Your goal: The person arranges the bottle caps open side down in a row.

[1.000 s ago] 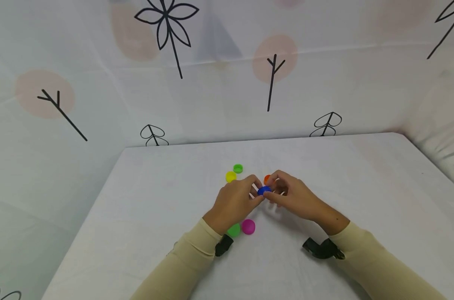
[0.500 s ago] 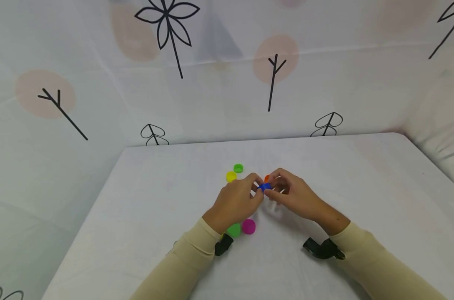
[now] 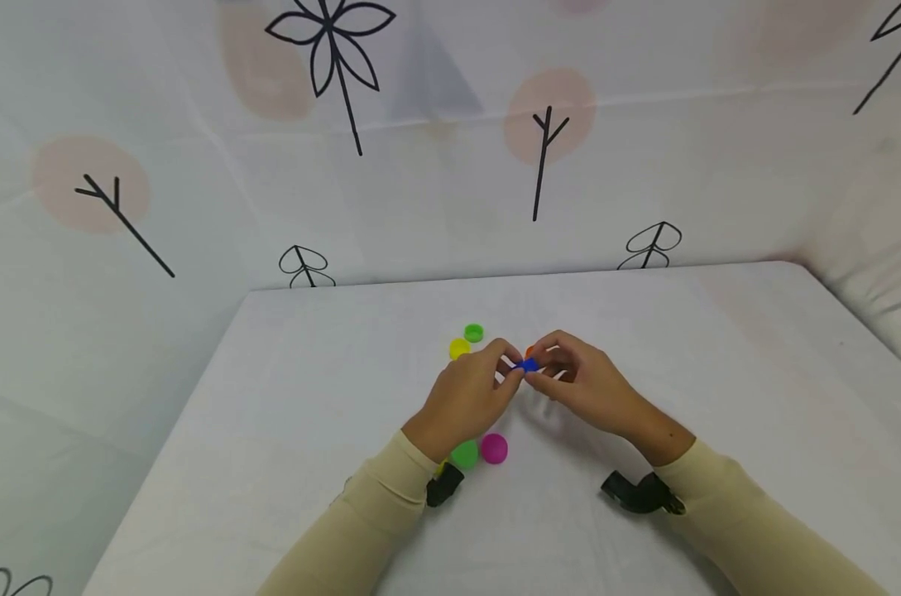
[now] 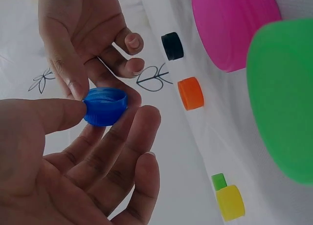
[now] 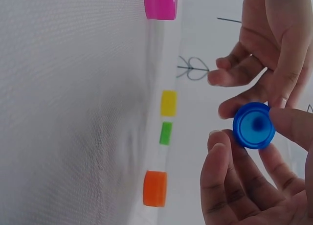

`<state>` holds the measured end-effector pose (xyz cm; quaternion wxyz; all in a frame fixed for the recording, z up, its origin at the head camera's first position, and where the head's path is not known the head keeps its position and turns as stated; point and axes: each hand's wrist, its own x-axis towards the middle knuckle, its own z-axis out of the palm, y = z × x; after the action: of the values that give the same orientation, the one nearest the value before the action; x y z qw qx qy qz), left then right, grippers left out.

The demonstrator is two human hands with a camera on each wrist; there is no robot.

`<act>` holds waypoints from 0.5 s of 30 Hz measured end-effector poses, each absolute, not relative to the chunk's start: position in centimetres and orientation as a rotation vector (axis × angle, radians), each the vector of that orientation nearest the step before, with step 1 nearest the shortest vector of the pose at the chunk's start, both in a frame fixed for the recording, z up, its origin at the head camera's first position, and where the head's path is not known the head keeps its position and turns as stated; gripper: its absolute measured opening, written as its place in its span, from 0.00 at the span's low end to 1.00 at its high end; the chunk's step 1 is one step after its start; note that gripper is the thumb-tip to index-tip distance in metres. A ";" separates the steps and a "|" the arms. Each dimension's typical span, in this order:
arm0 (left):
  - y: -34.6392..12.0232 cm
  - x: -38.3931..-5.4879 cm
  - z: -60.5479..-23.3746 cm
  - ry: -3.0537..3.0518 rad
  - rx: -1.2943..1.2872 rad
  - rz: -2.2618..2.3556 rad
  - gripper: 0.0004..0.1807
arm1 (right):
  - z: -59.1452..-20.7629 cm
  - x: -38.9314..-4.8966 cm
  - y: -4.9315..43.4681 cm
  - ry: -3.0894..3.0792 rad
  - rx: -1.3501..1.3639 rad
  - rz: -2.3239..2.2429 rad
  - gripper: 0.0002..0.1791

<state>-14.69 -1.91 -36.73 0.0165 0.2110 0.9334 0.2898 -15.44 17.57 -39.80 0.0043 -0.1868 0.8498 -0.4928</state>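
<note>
A blue bottle cap (image 3: pixel 527 365) is held above the table between both hands. My left hand (image 3: pixel 467 393) pinches its left side between thumb and fingers, and my right hand (image 3: pixel 587 381) pinches its right side the same way. In the left wrist view the ribbed side and rim of the blue cap (image 4: pixel 105 106) show, near the left thumb (image 4: pixel 58 115). The right wrist view looks at the round face of the cap (image 5: pixel 254 125), with a raised ring around it. An orange cap (image 3: pixel 529 352) lies just behind the fingers, partly hidden.
Behind the hands lie a yellow cap (image 3: pixel 459 348) and a green cap (image 3: pixel 474 333). Nearer me, a larger green cap (image 3: pixel 464 454) and a magenta cap (image 3: pixel 494 449) lie by the left wrist, beside a partly hidden yellow thing. The left wrist view also holds a black cap (image 4: pixel 172 45).
The blue cap has been turned between the fingers, from its broad face showing to a thinner profile in the head view. Both hands have risen slightly; the other caps have stayed put.
</note>
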 end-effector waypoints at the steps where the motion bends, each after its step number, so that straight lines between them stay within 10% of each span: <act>1: -1.9 -14.7 -36.7 2.899 0.649 0.908 0.12 | -39.8 -15.5 17.6 2.662 -0.583 -1.547 0.13; 15: -1.9 -15.0 -36.9 2.823 0.588 1.042 0.11 | -39.6 -15.5 17.7 2.633 -0.572 -1.581 0.15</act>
<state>-14.95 -1.85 -36.85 0.0375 0.1916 0.9201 0.3397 -15.47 17.69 -39.57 0.0089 -0.1831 0.8428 -0.5060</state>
